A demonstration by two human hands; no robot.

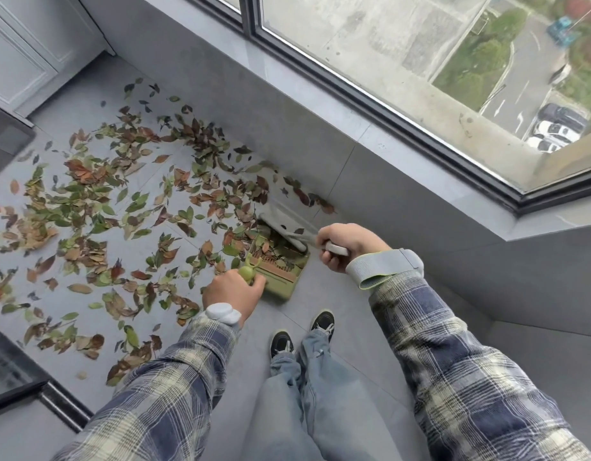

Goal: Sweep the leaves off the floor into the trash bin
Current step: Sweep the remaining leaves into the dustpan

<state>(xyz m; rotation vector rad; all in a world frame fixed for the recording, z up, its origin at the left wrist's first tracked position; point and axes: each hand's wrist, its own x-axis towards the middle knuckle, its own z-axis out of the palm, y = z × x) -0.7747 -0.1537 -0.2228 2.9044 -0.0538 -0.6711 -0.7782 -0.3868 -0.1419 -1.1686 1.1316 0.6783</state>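
Observation:
Brown and green leaves (97,207) lie scattered over the grey tiled floor, thickest at the left and centre. An olive-green dustpan (282,281) sits on the floor near the low wall, with some leaves inside it. My left hand (232,291) grips the dustpan's green handle. My right hand (345,246) grips the pale handle of a grey broom (284,222), whose head rests at the dustpan's mouth. No trash bin is in view.
A low grey wall with a window sill (370,134) runs along the right, under a large window. White cabinet doors (17,61) stand at the far left. A dark door frame (44,390) edges the lower left. My feet (302,334) stand on bare tiles behind the dustpan.

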